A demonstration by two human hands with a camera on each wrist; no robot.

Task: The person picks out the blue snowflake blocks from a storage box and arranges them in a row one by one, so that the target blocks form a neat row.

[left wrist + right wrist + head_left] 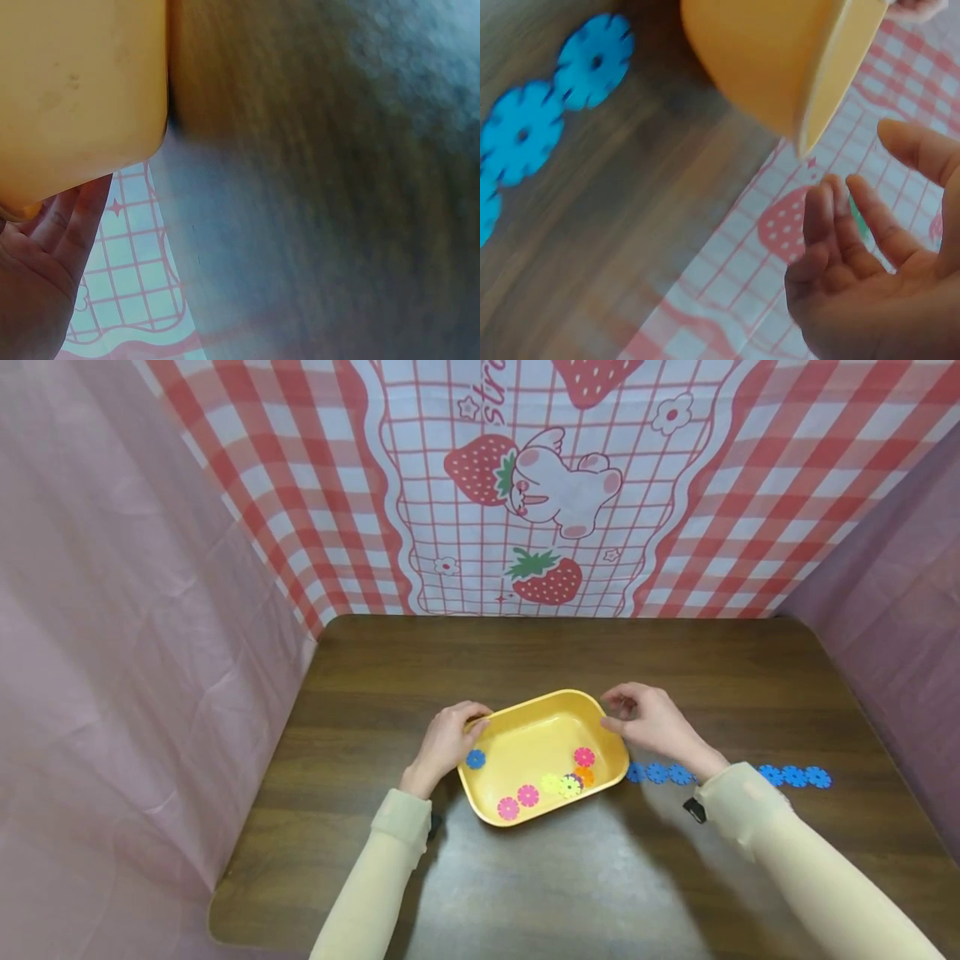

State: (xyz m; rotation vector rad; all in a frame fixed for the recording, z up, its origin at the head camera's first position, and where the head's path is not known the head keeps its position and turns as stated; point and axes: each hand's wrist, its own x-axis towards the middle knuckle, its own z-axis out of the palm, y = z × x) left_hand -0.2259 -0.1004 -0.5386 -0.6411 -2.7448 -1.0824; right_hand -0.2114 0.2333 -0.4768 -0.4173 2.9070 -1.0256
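Observation:
A yellow plastic basin [517, 752] sits over the middle of the table, turned at a slant. My left hand [442, 743] grips its left end, thumb over the rim and fingers outside; the left wrist view has this hand [45, 255] partly hidden behind the basin wall [82, 90]. At the right end, my right hand [651, 720] has thumb and fingers spread around the corner. A gap separates those fingers from the rim in the right wrist view. Inside lie several notched flower discs: a blue one [476, 759], pink ones [528, 795], yellow ones and an orange one [584, 776].
A straight row of linked blue flower discs [793, 777] runs rightward from the basin, partly covered by my right forearm. The brown wooden table [420, 652] meets a strawberry-print cloth [540, 585] at the back. Pink curtains [127, 652] hang at both sides.

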